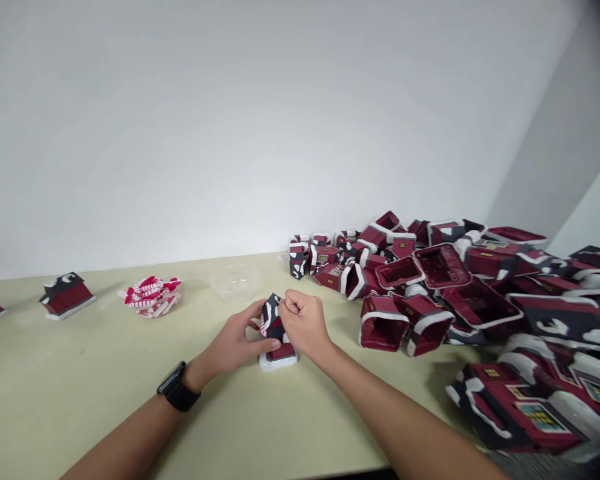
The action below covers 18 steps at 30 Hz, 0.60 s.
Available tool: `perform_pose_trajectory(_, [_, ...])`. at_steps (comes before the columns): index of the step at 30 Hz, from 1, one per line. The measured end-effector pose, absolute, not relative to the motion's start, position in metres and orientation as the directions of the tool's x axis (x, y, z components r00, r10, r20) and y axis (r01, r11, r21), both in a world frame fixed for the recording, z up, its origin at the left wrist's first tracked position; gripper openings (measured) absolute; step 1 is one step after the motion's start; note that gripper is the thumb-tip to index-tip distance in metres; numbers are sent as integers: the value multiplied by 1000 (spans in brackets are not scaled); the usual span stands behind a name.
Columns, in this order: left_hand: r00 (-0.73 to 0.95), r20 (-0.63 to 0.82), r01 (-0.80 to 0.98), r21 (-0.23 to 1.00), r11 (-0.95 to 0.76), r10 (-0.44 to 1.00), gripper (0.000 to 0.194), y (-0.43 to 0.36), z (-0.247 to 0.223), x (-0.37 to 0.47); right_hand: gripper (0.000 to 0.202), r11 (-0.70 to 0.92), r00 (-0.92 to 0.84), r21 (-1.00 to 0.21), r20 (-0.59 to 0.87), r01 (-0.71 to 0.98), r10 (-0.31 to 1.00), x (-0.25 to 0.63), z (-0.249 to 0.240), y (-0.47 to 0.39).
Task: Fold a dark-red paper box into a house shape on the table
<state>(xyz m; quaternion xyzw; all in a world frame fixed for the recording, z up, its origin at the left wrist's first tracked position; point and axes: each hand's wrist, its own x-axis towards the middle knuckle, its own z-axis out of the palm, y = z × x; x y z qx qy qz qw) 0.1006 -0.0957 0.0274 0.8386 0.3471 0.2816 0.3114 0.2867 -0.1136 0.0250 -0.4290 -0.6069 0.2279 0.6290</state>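
both hands on one small toy house [276,333] standing on the table [80,400], near centre. left hand [235,343] curled round its left side, thumb low on the front by the white base, so closed on it. right hand [304,323] bunched over the top right, fingertips pinched at the roof ridge; can't tell if it pinches a small part or just the roof. red-white striped bit shows at the house's left edge, maybe a candy cane piece.

step looks like fitting or pressing a trim piece onto the house, mid-way. next move probably needs a steady left hold and a fine push from the right hand, judged only from the grip.

room: bare tabletop left and near of the hands, wide open. black watch [179,387] on left wrist. far left a finished house [66,295], well apart; another one cut off at the left frame edge. pile of striped canes [153,296] far left of the hands, clear plastic cup or lid [235,281] just beyond them. right side crowded: big heap of red house shells [430,287] near the right forearm, little slack there. near table edge runs under the forearms.
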Motion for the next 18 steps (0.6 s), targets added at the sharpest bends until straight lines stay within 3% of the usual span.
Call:
perform_pose_trajectory(7, [631,245,388,722,-573,736,76,-94,26,98,27,536,157,-813,574,228,804,285,23,-112])
perform_pose_trajectory(11, [589,324,362,713,-600,740,68,-94,33,98,30,587,188,-771,632,245,752,290,34,-115])
perform_pose_trajectory(15, [405,530,518,538,-665,745,45,-109,67,81,33,743,371,-626,765,236,527,308,68,-132])
perform_pose_trajectory(18, [188,749,651,390,-652,636,28,-134,101,53,27,870,482,-428,832,245,274,332,97,-156])
